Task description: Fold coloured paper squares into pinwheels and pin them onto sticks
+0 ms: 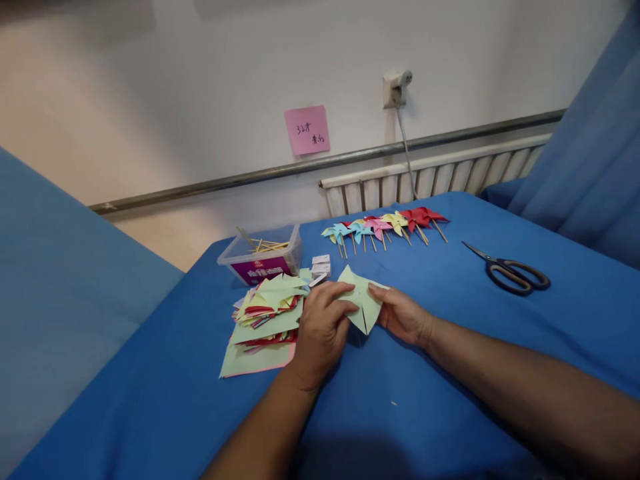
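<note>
Between my two hands is a pale green paper square (pixel 364 300) with slits cut in from its corners, held just above the blue cloth. My left hand (pixel 327 327) grips its left side, with fingers on top of the paper. At the right edge, my right hand (pixel 400 313) pinches the sheet, thumb on top and the other fingers partly hidden underneath. A stack of cut paper sheets (pixel 270 313) in green, yellow and red lies left of my left hand. Beyond the hands, small white boxes (pixel 321 265) sit beside the stack.
A clear plastic tub (pixel 265 257) with wooden sticks stands at the back left. Several finished paper pinwheels (pixel 377 228) on sticks lie in a row at the back. Black-handled scissors (pixel 510 272) rest on the right. Behind the blue-covered table (pixel 450 413) is a radiator (pixel 435 177).
</note>
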### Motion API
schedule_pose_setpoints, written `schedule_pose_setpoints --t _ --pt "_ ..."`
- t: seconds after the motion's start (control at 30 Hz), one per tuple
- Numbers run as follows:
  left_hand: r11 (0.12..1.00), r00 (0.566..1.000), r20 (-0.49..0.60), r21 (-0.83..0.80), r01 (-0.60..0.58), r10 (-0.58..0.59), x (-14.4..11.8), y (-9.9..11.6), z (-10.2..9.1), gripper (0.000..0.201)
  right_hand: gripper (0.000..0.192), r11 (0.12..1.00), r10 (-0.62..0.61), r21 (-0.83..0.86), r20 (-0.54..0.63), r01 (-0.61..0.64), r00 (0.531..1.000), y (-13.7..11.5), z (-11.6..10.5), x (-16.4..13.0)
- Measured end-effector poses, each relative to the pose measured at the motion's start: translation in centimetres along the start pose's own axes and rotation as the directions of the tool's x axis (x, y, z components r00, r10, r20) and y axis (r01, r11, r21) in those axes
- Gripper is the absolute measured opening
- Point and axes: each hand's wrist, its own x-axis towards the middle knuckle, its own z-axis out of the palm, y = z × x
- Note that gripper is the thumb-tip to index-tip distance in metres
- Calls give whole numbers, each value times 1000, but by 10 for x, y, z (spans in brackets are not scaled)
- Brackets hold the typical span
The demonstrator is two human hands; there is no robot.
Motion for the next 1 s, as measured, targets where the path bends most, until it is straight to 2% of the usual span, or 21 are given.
schedule_pose_setpoints --t 0.1,0.17,0.2,0.27,0.37,0.4,0.47,0.53,0.6,0.67,0.83,0.93,1.0 --pt "986 991 30 -97 132 -130 -2 -5 8 26 33 1000 -20 -14 -75 19 997 0 -1 1" --pt "921 946 -11 -231 313 -324 -4 -9 15 40 33 1000 -27 -10 -117 26 993 0 -3 4" --pt "849 897 -23 -333 410 -442 -4 -11 18 49 33 999 -36 -1 -132 36 991 0 -3 5" --pt "644 789 31 -558 523 -613 -4 -14 25 55 31 998 -57 16 -153 60 987 0 -5 7" --pt "291 671 219 -776 560 -708 0 -14 29 43 30 996 -83 19 -190 88 978 0 -6 8" --pt "180 650 294 -809 560 -701 1 -13 28 38 30 996 -85 13 -197 89 977 0 -6 8" --pt "-3 634 422 -833 553 -648 2 -9 26 34 31 997 -83 -5 -200 83 976 0 -5 7" --pt "-108 634 486 -836 538 -601 2 -5 23 36 33 997 -79 -38 -187 73 979 1 -3 5" --pt "-144 627 504 -833 533 -594 1 -3 23 40 36 994 -85 -89 -181 69 980 2 -1 4" --pt "-142 605 504 -827 544 -616 0 -1 25 41 40 988 -94 -140 -195 67 976 4 1 2" --pt "-119 517 465 -815 567 -719 0 -4 31 38 40 945 -141 -321 -201 71 969 9 2 2" --pt "-116 475 436 -818 563 -765 0 -8 30 38 31 845 -262 -519 -185 132 947 9 1 1" --pt "-136 455 427 -828 545 -781 1 -9 27 38 29 733 -401 -642 -145 222 904 7 2 -2"
